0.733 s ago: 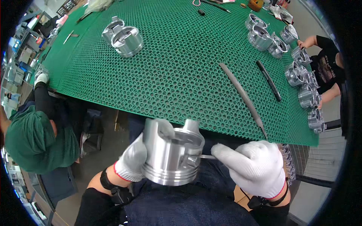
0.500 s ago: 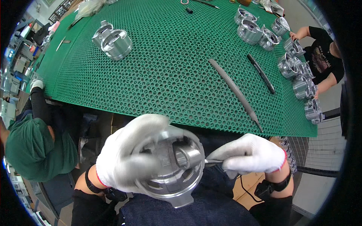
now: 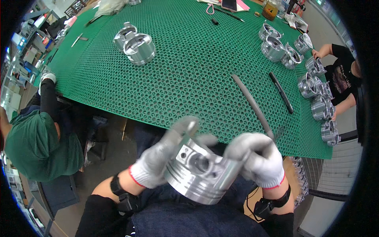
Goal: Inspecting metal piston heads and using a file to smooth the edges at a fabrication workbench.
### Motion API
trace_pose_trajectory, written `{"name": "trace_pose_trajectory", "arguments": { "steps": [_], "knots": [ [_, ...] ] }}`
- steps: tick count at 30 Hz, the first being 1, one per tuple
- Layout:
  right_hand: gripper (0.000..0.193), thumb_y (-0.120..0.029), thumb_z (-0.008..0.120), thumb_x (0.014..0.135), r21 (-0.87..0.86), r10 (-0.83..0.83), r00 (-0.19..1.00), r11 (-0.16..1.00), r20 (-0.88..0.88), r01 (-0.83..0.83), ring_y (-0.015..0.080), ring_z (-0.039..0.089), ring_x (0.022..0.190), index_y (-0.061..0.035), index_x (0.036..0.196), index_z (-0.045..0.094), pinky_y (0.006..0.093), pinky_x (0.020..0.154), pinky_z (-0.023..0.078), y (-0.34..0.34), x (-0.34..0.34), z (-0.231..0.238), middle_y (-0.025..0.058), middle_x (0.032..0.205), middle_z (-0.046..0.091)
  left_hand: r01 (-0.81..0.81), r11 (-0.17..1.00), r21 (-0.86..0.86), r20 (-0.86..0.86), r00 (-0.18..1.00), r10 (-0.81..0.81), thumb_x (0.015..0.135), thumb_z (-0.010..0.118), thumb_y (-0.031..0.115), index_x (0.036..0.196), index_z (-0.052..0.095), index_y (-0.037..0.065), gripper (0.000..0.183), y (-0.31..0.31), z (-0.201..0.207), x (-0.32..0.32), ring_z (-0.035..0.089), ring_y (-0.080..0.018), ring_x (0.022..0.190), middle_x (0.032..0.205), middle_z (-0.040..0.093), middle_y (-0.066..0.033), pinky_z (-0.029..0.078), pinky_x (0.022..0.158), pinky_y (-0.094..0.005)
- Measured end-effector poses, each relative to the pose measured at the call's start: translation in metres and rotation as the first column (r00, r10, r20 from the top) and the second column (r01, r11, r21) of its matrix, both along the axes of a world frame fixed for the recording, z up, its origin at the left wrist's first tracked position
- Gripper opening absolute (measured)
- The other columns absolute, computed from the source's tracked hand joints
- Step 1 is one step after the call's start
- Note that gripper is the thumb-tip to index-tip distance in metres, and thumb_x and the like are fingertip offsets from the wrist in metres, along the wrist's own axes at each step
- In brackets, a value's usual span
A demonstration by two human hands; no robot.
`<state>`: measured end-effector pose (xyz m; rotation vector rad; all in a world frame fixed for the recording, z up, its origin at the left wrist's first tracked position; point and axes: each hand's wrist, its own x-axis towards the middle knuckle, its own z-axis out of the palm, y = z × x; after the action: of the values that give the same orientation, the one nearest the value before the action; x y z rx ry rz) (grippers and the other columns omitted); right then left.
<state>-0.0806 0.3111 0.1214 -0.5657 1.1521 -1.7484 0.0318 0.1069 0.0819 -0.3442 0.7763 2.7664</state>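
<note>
A bare metal piston (image 3: 197, 173) is held tilted above my lap, its ring grooves facing me and its pin-bore opening showing. My left hand (image 3: 158, 158), in a white glove, is closed round the piston's left side, its fingertips blurred. At the right edge of the piston, my gloved right hand (image 3: 258, 160) has its fingers curled against the skirt. The thin metal tool seen earlier in that hand cannot be made out. A dark smear (image 3: 279, 132) shows just beyond the right hand, too blurred to name. A long grey rod (image 3: 252, 102) runs on the mat toward that hand.
A green perforated mat (image 3: 189, 87) covers the table. Two pistons (image 3: 140, 49) stand at the far left, several more (image 3: 312, 85) along the right. A black marker (image 3: 281, 93) lies by the rod. A co-worker (image 3: 343, 79) touches pistons at right; another person (image 3: 35, 146) sits at left.
The piston has turned from its open underside facing up to its grooved side facing me. My right hand has moved up against its edge. The head view has shifted slightly.
</note>
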Motion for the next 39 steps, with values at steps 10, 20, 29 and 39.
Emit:
{"name": "trace_pose_trajectory", "arguments": {
  "steps": [10, 20, 29, 39],
  "knots": [
    [0.042, -0.009, 0.06, 0.069, 0.237, 0.267, -0.054, 0.918, -0.962, 0.318, 0.0171, 0.049, 0.045, -0.016, 0.111, 0.068, 0.0322, 0.043, 0.04, 0.021, -0.005, 0.035, -0.0026, 0.06, 0.048, 0.163, 0.972, -0.168, 0.008, 0.986, -0.164, 0.06, 0.064, 0.08, 0.115, 0.046, 0.008, 0.092, 0.0, 0.005, 0.007, 0.058, -0.0325, 0.11, 0.125, 0.053, -0.0215, 0.049, 0.092, -0.0502],
    [0.032, -0.019, 0.062, 0.083, 0.402, 0.315, 0.608, 0.916, -0.729, 0.008, 0.0113, 0.053, 0.049, -0.013, 0.114, 0.065, 0.0258, 0.044, 0.042, 0.026, -0.004, 0.023, 0.0078, 0.069, 0.061, -0.293, 0.605, -0.74, -0.526, 0.812, -0.251, 0.051, 0.091, 0.04, 0.111, 0.045, 0.005, 0.083, -0.018, 0.036, -0.006, 0.058, -0.0382, 0.107, 0.124, 0.047, -0.0292, 0.053, 0.087, -0.0492],
    [0.048, -0.03, 0.06, 0.085, 0.529, -0.16, 0.986, 0.834, -0.042, 0.157, 0.0036, 0.042, 0.045, 0.0043, 0.118, 0.058, 0.0174, 0.04, 0.03, 0.032, -0.008, -0.007, 0.0058, 0.066, 0.061, -0.626, 0.269, -0.732, -0.681, 0.68, -0.271, 0.05, 0.093, 0.03, 0.118, 0.044, 0.007, 0.087, -0.036, 0.03, -0.004, 0.058, -0.036, 0.107, 0.129, 0.043, -0.0271, 0.05, 0.089, -0.0448],
    [0.038, -0.02, 0.055, 0.086, 0.6, -0.18, 0.981, 0.779, -0.069, 0.184, 0.005, 0.045, 0.049, 0.0023, 0.117, 0.059, 0.0187, 0.045, 0.035, 0.023, 0.005, -0.02, 0.0075, 0.072, 0.064, -0.198, 0.966, -0.165, -0.002, 0.98, 0.2, 0.062, 0.083, 0.05, 0.118, 0.042, 0.008, 0.081, -0.04, 0.006, 0.023, 0.053, -0.0286, 0.114, 0.124, 0.05, -0.0164, 0.045, 0.096, -0.044]
  ]
}}
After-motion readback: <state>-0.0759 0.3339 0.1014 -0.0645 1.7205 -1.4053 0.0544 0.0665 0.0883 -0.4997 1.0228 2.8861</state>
